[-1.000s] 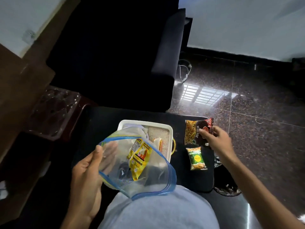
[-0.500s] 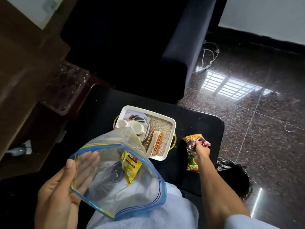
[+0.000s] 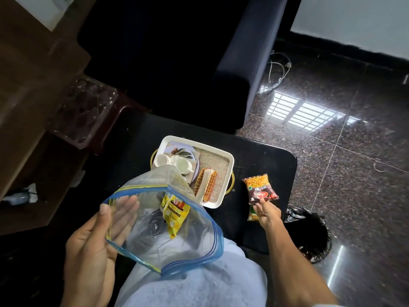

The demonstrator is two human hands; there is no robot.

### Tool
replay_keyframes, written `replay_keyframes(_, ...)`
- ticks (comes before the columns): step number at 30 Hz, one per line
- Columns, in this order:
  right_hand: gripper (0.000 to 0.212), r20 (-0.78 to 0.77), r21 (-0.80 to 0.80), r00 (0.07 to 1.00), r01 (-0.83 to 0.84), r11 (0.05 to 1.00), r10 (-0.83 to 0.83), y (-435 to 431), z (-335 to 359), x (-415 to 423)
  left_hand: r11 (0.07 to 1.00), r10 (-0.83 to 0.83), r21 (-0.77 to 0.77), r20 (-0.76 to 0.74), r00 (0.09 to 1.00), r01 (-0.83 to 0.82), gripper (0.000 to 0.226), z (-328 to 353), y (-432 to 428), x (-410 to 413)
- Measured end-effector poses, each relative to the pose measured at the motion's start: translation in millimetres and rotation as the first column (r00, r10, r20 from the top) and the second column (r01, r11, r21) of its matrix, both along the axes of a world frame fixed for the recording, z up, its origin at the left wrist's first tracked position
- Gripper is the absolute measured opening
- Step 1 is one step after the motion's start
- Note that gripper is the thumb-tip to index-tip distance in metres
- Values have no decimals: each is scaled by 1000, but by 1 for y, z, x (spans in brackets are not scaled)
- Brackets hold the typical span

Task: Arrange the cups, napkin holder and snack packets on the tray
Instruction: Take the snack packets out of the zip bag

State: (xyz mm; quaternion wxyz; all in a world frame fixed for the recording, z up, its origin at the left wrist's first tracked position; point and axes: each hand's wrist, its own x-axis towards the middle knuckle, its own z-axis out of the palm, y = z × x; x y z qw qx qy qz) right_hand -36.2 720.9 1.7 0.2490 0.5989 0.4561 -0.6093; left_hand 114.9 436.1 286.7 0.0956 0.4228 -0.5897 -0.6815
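Observation:
A white tray point(image 3: 230, 160) sits on the black table point(image 3: 265, 158), holding white cups point(image 3: 177, 162) at its left and a wire napkin holder point(image 3: 205, 185) lying near its front. My left hand point(image 3: 97, 244) holds open a clear zip bag point(image 3: 168, 235) with a blue rim; a yellow snack packet point(image 3: 174, 209) is inside it. My right hand point(image 3: 266, 212) pinches the lower end of a red-and-orange mixture packet point(image 3: 260, 188) right of the tray. A green packet point(image 3: 252, 214) lies partly hidden under that hand.
A dark sofa point(image 3: 177, 63) stands behind the table. A black plastic bag point(image 3: 309, 231) lies on the shiny stone floor point(image 3: 354, 173) at the table's right. Wooden furniture point(image 3: 26, 85) and a dark side table fill the left. My light-clothed knee point(image 3: 199, 284) is below.
My right hand pulled the mixture packet nearer, beside the green packet, and still grips it. The view swung, uncovering the cups and napkin holder on the tray.

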Motion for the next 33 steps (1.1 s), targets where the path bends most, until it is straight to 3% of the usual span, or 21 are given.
replay_keyframes(7, 15, -100, 35, 994, -45, 998, 49, -1, 52, 23, 999, 19, 26, -46, 999, -18, 37, -1, -4, -11)
replay_keyframes(9, 12, -267, 58, 961, -64, 996, 77, -12, 86, 29, 999, 10, 45, -56, 998, -8, 37, -3, -11, -15)
replay_keyframes(11, 15, -492, 94, 856, -131, 987, 160, -33, 135, 36, 998, -8, 68, -65, 998, 13, 39, -6, -19, -19)
replay_keyframes(13, 10, -694, 258, 610, -286, 923, 383, -57, 192, 46, 996, -37, 83, -69, 997, 43, 39, -9, -26, -22)
replay_keyframes(14, 9, -732, 434, 399, -352, 829, 552, -69, 219, 51, 995, -50, 88, -69, 996, 56, 38, -10, -31, -23)
replay_keyframes(16, 12, -662, 722, -88, -341, 602, 744, -92, 267, 63, 992, -87, 86, -85, 993, 94, 31, -14, -39, -24)
replay_keyframes(18, 15, -509, 858, -469, -341, 384, 721, -119, 294, 74, 988, -122, 86, -97, 988, 130, 27, -16, -47, -25)
replay_keyframes(19, 17, -432, 895, -587, -371, 247, 685, -135, 297, 77, 986, -137, 86, -102, 985, 146, 26, -16, -51, -26)
replay_keyframes(21, 23, -229, 924, -737, -369, -95, 636, -167, 286, 80, 979, -172, 95, -109, 979, 182, 25, -14, -59, -26)
replay_keyframes(24, 30, 231, 836, -805, -122, -535, 546, -211, 238, 78, 964, -239, 89, -127, 963, 251, 24, -13, -72, -25)
replay_keyframes(26, 31, 489, 709, -733, 18, -705, 473, -233, 212, 72, 954, -277, 77, -137, 951, 289, 24, -13, -81, -24)
replay_keyframes(29, 34, 611, 657, -631, 68, -751, 478, -247, 186, 63, 944, -320, 42, -129, 939, 327, 26, -12, -92, -22)
replay_keyframes(33, 41, 623, 619, -670, 105, -779, 404, -254, 165, 58, 911, -408, 2, -127, 904, 412, 32, -9, -101, -16)
